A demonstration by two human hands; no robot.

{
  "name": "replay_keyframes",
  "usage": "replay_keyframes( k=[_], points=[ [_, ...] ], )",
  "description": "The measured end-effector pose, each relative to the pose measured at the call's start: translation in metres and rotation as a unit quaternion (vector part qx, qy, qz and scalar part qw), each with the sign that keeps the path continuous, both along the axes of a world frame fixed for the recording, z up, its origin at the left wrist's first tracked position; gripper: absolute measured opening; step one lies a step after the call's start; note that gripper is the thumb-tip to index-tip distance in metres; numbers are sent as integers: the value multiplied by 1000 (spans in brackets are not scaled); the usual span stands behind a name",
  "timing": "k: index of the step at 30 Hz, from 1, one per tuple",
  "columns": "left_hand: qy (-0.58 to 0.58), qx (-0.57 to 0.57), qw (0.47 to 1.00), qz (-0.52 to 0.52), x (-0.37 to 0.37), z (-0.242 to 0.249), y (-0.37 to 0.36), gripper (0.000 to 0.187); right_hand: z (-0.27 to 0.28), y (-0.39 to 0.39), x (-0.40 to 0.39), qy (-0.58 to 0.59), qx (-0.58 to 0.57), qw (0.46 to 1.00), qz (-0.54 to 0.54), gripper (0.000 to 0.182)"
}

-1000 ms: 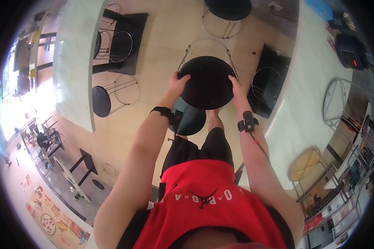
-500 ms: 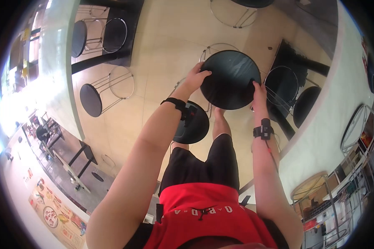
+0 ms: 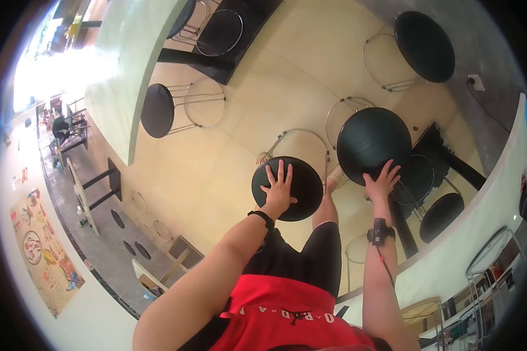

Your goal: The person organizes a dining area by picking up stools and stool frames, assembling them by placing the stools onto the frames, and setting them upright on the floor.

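Note:
Two round black-seated stools with chrome legs stand in front of me on the beige tiled floor. My left hand (image 3: 280, 188) lies flat, fingers spread, on the seat of the nearer stool (image 3: 301, 199). My right hand (image 3: 382, 182) rests with spread fingers on the near edge of the farther stool's seat (image 3: 372, 140). Neither hand is closed around anything. Both wrists carry black bands. My legs and one foot show between the stools.
A pale green table (image 3: 137, 64) stands at the left with a black stool (image 3: 158, 110) beside it. Another stool (image 3: 424, 45) is at the upper right. More stools (image 3: 442, 216) sit tucked under the white counter (image 3: 486, 193) on the right. Folded tables (image 3: 91, 193) lie far left.
Earlier both hands gripped the rim of one stool seat. That stool has moved right and down to the floor; my left hand let go and went onto the nearer stool.

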State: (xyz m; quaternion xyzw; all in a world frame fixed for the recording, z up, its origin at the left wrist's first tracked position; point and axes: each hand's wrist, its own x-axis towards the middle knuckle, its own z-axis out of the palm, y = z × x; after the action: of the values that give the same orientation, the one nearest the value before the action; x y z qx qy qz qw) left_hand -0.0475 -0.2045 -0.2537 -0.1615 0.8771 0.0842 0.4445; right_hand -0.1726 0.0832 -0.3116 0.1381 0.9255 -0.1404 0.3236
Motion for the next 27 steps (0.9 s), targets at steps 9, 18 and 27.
replay_keyframes(
  k=[9,18,27],
  points=[
    [123,24,981,149,-77,5,-95,122,-4,-9,14,21,22,997,69,109],
    [212,42,971,105,-117,-25,-160,105,11,-76,99,17,-64,993,102,100],
    [187,-34,982,6,-156,-42,-230,108,19,-83,144,-106,-153,982,22,90]
  ],
)
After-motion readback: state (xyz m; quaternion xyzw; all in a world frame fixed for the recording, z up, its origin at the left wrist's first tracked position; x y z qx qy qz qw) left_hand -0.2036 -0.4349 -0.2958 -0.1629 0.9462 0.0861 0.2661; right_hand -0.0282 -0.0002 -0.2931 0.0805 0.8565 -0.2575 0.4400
